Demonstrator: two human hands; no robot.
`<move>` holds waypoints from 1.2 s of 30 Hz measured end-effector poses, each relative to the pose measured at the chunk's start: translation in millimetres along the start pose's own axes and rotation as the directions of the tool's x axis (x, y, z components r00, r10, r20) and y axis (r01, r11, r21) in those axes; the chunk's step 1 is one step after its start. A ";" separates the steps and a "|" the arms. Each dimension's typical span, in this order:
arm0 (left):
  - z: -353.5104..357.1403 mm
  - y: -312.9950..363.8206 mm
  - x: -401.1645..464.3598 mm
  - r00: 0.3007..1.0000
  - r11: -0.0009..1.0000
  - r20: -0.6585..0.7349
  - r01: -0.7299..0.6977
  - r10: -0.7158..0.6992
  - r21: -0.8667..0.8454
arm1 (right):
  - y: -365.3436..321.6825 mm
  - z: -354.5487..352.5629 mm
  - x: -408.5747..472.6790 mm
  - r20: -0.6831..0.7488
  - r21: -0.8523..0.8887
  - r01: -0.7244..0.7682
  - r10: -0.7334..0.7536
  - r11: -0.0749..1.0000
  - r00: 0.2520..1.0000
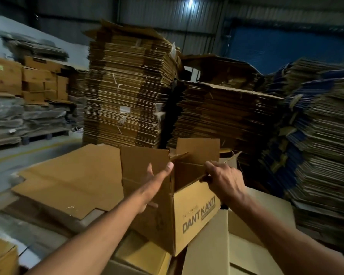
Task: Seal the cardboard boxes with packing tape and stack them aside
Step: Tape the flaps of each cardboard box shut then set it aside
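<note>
Warehouse w/ flat-carton stacks (pixel 127 86) behind open box (pixel 195 211).

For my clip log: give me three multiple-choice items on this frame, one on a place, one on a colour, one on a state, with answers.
1. Where is the tall flattened-carton stack?
A. behind the box
B. inside the box
C. under the hands

2. What colour is the DANT KANTI box?
A. white
B. brown
C. red

3. What state are the box's top flaps in?
A. taped shut
B. torn off
C. open

Answers: 1 A, the stack rises beyond it; 2 B, plain brown cardboard; 3 C, flaps stand up while the left hand touches one and the right hand grips another.
</note>
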State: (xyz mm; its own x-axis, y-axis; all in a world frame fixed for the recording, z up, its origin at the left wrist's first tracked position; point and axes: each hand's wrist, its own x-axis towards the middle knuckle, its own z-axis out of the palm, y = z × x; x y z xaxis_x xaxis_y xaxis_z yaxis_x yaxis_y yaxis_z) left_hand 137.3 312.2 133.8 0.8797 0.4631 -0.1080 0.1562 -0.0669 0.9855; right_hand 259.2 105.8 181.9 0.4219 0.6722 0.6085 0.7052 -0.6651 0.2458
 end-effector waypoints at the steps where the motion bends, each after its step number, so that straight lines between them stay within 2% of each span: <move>1: 3.4 4.6 -15.9 1.000 0.996 -0.025 0.011 -0.013 -0.090 | -6.4 -13.7 -17.2 -0.037 0.019 0.028 -0.027 0.999 0.999; 3: 13.9 7.6 -50.1 0.994 0.992 -0.102 0.033 -0.045 -0.119 | -25.1 -44.0 -60.6 -0.077 0.054 0.099 -0.095 0.994 0.993; 6: 36.0 -8.9 -118.9 0.968 0.993 -0.240 0.091 -0.070 0.077 | -65.9 -96.4 -140.3 -0.120 0.076 0.187 -0.177 0.979 0.977; 9: 51.3 -51.7 -205.4 0.942 0.978 -0.335 0.070 0.000 0.197 | -97.1 -137.9 -224.6 -0.121 0.125 0.260 -0.246 0.957 0.962; 13: 61.6 -121.2 -321.5 0.930 0.960 -0.353 0.001 0.101 0.278 | -127.3 -178.4 -325.0 -0.083 0.207 0.403 -0.395 0.891 0.915; 16: 63.4 -137.5 -392.5 0.922 0.970 -0.381 0.025 0.071 0.243 | -145.9 -216.9 -370.1 -0.018 0.361 0.465 -0.493 0.808 0.870; 20: 59.1 -160.7 -465.9 0.922 0.991 -0.384 0.011 0.042 0.135 | -162.4 -263.0 -414.3 0.162 0.600 0.374 -0.565 0.707 0.809; 24: 48.1 -193.5 -512.9 0.956 0.990 -0.289 0.008 -0.049 -0.142 | -181.6 -286.7 -447.2 0.298 0.728 0.263 -0.637 0.633 0.711; 28: 36.4 -195.7 -541.2 0.963 0.997 -0.266 0.018 -0.038 -0.078 | -195.6 -283.9 -462.6 0.499 0.838 -0.058 -0.717 0.543 0.486; 29: 31.6 -192.0 -542.8 0.955 0.996 -0.294 0.012 -0.038 -0.088 | -198.0 -279.7 -464.1 0.520 0.836 -0.097 -0.721 0.540 0.458; 32: 13.5 -178.3 -536.4 0.935 0.999 -0.354 0.008 -0.023 -0.043 | -201.6 -261.1 -457.5 0.597 0.792 -0.195 -0.664 0.579 0.450; 34: 1.7 -170.4 -526.0 0.955 0.998 -0.297 0.029 -0.011 0.054 | -201.9 -243.8 -445.5 0.679 0.722 -0.243 -0.595 0.648 0.430; 36: -7.5 -165.6 -514.8 0.973 0.991 -0.227 0.063 -0.035 0.120 | -203.9 -225.5 -431.4 0.758 0.637 -0.250 -0.534 0.729 0.374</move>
State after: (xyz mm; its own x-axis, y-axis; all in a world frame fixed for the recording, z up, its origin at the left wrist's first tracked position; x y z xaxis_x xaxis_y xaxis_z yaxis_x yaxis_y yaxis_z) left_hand -344.8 91.4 27.2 0.7486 0.6539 -0.1095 0.2644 -0.1430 0.9538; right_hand -195.0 -121.9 39.4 0.2133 0.8535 -0.4754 0.7720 -0.4455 -0.4534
